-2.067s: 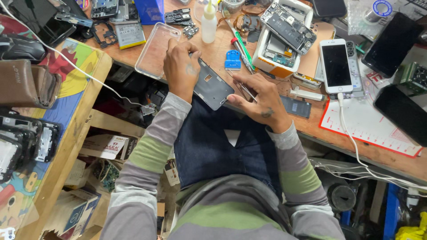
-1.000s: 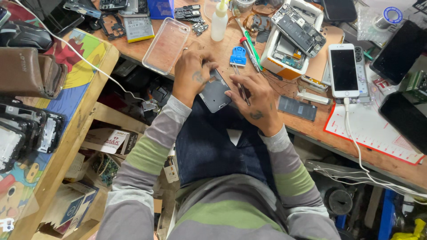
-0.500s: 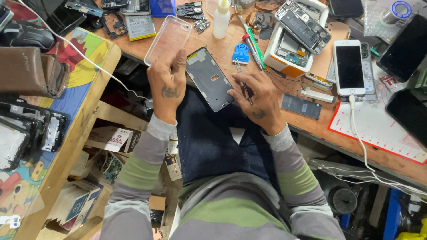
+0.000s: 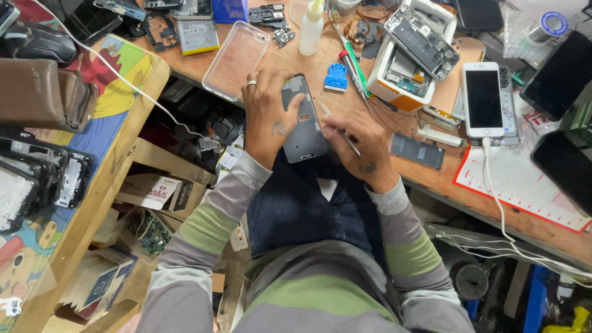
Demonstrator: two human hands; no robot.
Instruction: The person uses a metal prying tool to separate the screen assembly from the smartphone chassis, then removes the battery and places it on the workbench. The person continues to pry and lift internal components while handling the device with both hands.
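Head view: at frame centre, the left hand grips a dark phone frame by its long edge at the wooden workbench rim; the right hand pinches a thin metal tool beside it. Light, rigid, likely fragile; best held by its edges.

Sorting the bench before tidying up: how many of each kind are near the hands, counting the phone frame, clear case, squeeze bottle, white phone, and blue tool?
Phone frame, held by left hand: 1
Clear case: 1
Squeeze bottle: 1
White phone: 1
Blue tool: 1
Total: 5
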